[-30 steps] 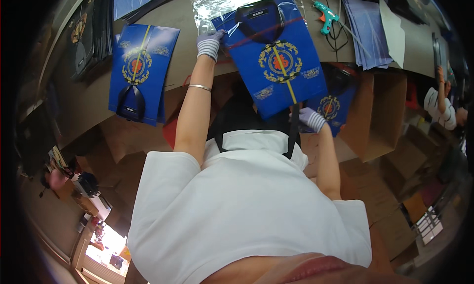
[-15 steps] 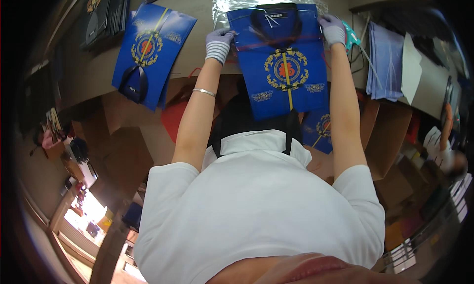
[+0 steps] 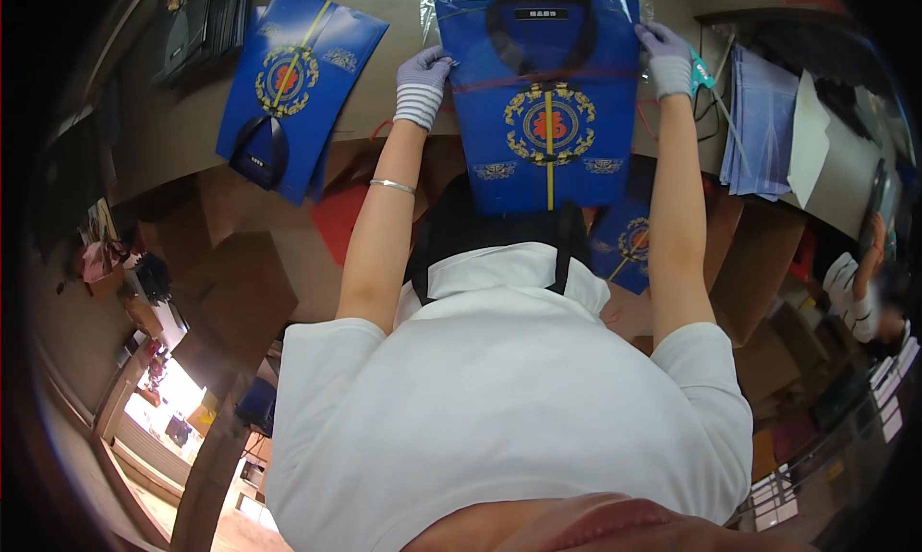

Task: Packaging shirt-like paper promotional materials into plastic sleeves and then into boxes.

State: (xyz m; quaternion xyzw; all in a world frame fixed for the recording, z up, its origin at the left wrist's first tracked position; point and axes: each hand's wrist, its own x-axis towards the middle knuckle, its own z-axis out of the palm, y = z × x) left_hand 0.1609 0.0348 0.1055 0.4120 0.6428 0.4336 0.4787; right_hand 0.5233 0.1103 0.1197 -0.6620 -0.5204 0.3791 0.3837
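Now squared, blue bag point(image 3: 545, 110) raised, centred

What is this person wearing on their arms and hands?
Both hands wear thin, pale lilac-grey gloves. The left hand has a glove with a striped knit cuff at the wrist; the right hand has the same kind of glove. A slim silver bangle circles the left forearm. The forearms are otherwise bare, and short white sleeves of a collared shirt cover the upper arms.
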